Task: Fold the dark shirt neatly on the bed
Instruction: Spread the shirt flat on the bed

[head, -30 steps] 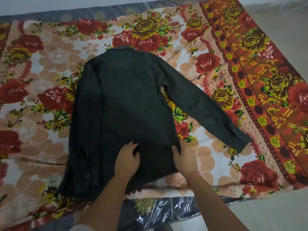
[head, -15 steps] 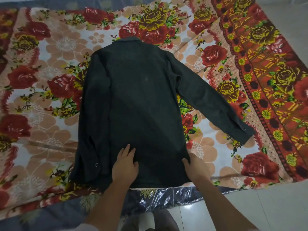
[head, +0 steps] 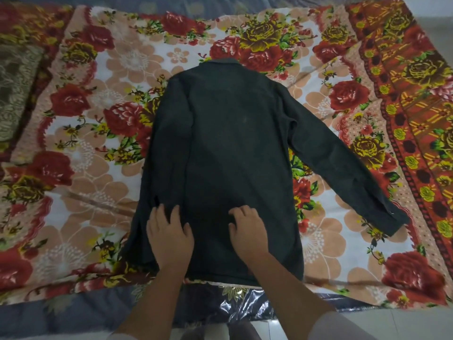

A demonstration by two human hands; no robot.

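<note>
A faded patterned cushion [head: 14, 94] lies far left; shiny plastic [head: 257, 307] meets tiled floor [head: 404, 325].

The right hand [head: 247, 228] has come off the shirt's [head: 232, 143] edge onto its back. The left hand [head: 169, 233] slid leftward too.

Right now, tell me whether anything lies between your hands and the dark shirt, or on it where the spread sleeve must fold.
Nothing visible does. Left hand and right hand both rest on the dark shirt near its hem; the spread sleeve lies on the floral blanket, and no other object sits on the shirt.
</note>
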